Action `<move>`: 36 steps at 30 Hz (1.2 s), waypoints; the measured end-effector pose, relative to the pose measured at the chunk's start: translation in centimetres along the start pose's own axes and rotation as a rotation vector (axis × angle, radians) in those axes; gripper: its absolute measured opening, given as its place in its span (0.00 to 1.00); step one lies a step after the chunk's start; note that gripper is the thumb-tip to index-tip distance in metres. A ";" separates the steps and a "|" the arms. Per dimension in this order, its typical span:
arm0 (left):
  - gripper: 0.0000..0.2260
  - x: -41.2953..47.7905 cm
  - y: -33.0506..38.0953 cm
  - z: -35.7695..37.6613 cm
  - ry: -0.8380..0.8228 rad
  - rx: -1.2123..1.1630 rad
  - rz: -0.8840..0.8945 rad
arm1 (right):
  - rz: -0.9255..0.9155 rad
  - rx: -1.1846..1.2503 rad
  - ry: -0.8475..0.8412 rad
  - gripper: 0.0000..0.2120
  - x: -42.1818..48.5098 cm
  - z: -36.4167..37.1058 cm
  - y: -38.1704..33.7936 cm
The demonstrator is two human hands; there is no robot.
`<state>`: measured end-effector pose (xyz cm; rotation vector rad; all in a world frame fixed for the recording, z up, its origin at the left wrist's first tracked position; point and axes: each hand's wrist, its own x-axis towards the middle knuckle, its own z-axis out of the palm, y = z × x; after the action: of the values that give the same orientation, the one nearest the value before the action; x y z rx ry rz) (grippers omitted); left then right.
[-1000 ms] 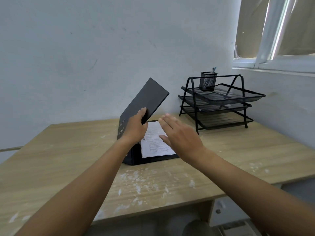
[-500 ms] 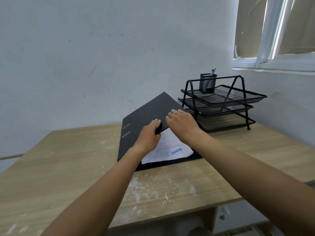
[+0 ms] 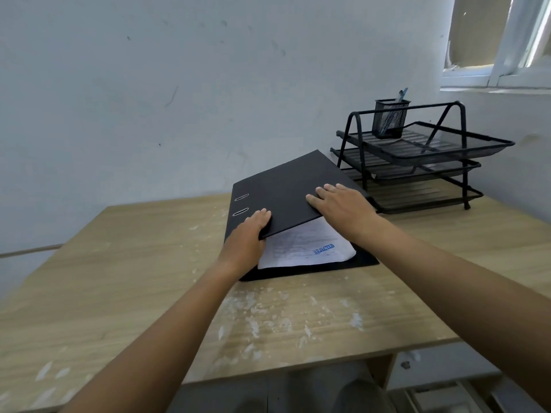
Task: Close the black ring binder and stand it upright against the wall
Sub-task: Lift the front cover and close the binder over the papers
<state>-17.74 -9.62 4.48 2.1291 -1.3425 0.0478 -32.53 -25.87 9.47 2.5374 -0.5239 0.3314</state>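
Step in hand: closing the black ring binder (image 3: 286,186) — front cover is partway down, not yet flat, w/ a wedge of gap at the near edge where the filed papers (image 3: 304,248) show, top sheet stamped in blue. Binder lies on the wooden desk (image 3: 119,278), spine side to the left, far corner close to the wall (image 3: 149,99) and just beside the black mesh letter tray rack (image 3: 417,162), which carries a mesh pen cup (image 3: 389,117) on its top tier.

Left hand (image 3: 247,239) is at the cover's near-left corner: fingers (image 3: 262,217) curled over the top face, grasping the cover edge; thumb hidden, presumably under it. Right hand (image 3: 346,207) lies flat on top of the cover near its near-right edge, fingers spread and relaxed — pressing, not gripping anything.

Next, as I judge it: push the cover fully down so it meets the back board, sliding the left fingers out before they get pinched. Papers stick out toward the near edge, so they may need tucking or they'll crease. After that, grip the closed binder by both sides, tip it up onto its bottom edge & lean it against the wall — there's free wall left of the rack.
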 end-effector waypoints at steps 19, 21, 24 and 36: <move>0.34 -1.4 -2.7 0.4 0.018 0.236 0.201 | 0.069 0.225 -0.111 0.37 -4.7 3.8 -0.2; 0.34 -1.3 -2.7 0.6 0.020 0.252 0.210 | 0.097 0.273 -0.121 0.39 -5.0 4.5 -0.5; 0.33 -1.3 -2.7 0.6 0.019 0.259 0.224 | 0.124 0.332 -0.133 0.40 -5.3 5.0 -0.7; 0.31 -1.5 -3.2 0.9 0.042 0.212 0.274 | 0.129 0.390 -0.163 0.41 -6.3 5.1 -1.4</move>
<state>-16.08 -7.89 1.72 2.0835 -1.6579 0.3589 -36.94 -25.60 2.52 2.9321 -0.7496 0.2976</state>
